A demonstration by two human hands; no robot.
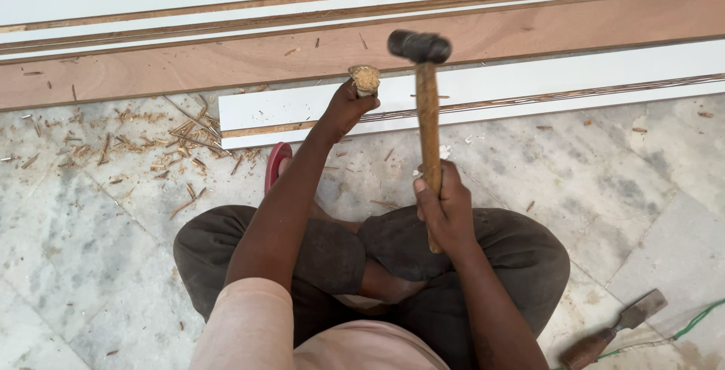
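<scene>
Right hand [447, 211] grips wooden-handled hammer with dark metal head [427, 113] raised upright; left hand [349, 106] fingers closed around worn wooden-handled chisel [366, 80] set against white laminated board edge [483, 94].

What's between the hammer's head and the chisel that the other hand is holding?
Nothing. In the head view, only a bare gap separates the hammer head from the chisel's worn wooden top, held by the left hand; the boards lie behind.
</scene>
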